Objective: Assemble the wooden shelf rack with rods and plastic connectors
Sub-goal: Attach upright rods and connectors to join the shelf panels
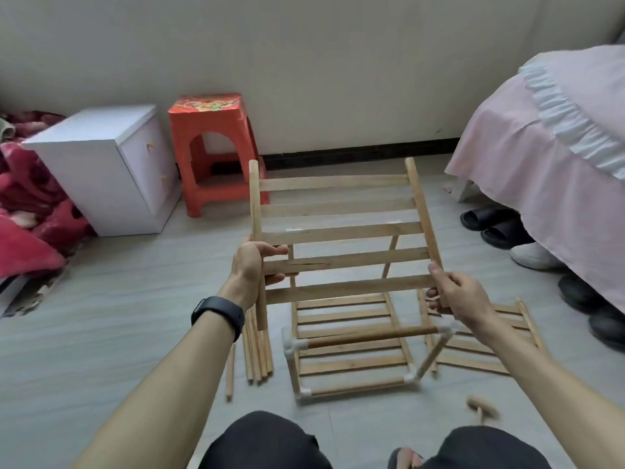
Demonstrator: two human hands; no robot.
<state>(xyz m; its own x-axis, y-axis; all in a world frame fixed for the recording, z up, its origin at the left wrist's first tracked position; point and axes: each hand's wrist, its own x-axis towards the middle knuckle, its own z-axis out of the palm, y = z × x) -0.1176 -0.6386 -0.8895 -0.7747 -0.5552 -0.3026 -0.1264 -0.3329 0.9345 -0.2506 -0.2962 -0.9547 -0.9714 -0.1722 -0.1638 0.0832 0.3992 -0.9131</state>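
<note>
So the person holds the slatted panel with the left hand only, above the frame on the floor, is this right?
Not quite. The head view shows both hands on the slatted panel: the left hand grips its left rail, the right hand its right rail. It is above the frame on the floor, as you said.

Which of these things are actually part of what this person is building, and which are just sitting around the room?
Part of the job: slatted panel gripped by left hand and right hand; part-built frame with white connectors; loose rods; spare panel on the floor.

Just lying about: red stool, white cabinet, bed, shoes, red blanket.
</note>
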